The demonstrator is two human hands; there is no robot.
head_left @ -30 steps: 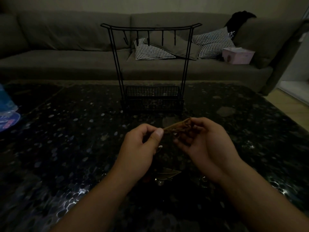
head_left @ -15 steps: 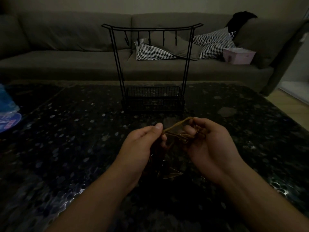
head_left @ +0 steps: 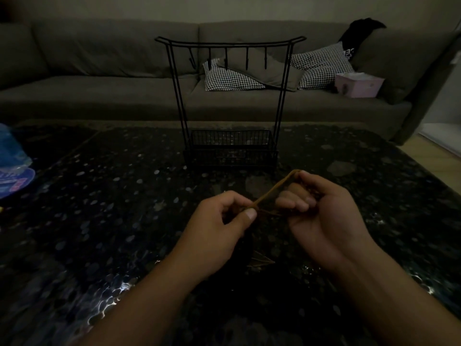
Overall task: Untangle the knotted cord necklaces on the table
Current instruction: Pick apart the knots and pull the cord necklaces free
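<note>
**Two hands on one brown cord**

Two of your hands meet at the centre of the frame, above the dark speckled table (head_left: 104, 221), and both grip the brown cord necklace (head_left: 274, 189). Your left hand (head_left: 219, 228) pinches it between thumb and forefinger at the low end. From that pinch one strand runs taut up and to the right, to the fingertips of your right hand (head_left: 321, 216), whose fingers curl round the cord. A second, slacker stretch lies lower between the two hands, and in the dim light you cannot tell how it is knotted. Just below your hands, near the lower centre of the frame, more brownish cord (head_left: 260, 262) rests on the table; its shape is too dark to read.

Behind the hands, at the middle of the frame, a black wire stand (head_left: 230, 96) with hooks and a basket base sits on the table. Across the top runs a grey sofa (head_left: 99, 71) with checked cushions (head_left: 232, 78) and a pink box (head_left: 358, 84). Blue plastic packaging (head_left: 12, 161) sits at the left edge.
</note>
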